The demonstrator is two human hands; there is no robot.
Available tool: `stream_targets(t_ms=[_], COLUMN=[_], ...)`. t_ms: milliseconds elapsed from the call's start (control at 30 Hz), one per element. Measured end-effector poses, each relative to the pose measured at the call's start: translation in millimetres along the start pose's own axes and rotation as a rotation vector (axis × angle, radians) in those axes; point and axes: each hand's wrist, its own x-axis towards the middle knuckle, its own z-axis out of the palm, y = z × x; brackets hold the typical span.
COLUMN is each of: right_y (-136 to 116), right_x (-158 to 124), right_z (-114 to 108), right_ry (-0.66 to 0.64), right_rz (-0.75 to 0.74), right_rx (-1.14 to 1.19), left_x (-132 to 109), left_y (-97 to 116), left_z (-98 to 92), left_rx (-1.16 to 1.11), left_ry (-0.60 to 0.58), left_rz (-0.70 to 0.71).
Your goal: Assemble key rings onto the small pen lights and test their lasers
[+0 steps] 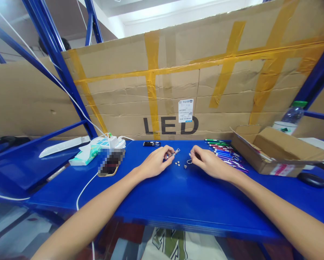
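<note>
The left hand (pixel 157 161) pinches a small metallic piece (pixel 177 150) over the blue table (pixel 162 202); the right hand (pixel 204 161) pinches a thin silvery loop (pixel 188 163). Small silver parts (pixel 178 164) lie between them; coloured pens (pixel 225 154) lie beside an open cardboard box (pixel 263 164), at right.

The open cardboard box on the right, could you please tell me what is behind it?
Behind the open cardboard box is a green-capped plastic bottle, with the taped LED cardboard farther back. The box hides the bottle's base and anything low behind it.
</note>
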Motion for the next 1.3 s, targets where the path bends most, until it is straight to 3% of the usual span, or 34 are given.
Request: stream_targets(t_ms=[1300], right_y=[-7.5], right_x=[0.2], right_z=[-1.9], right_ry=[0.073], right_rz=[-0.047], right_rx=[-0.032], left_x=[-1.1], left_y=[3.4], left_z=[-0.8], left_rx=[0.003], left_ry=[-0.059], left_rz=[0.008])
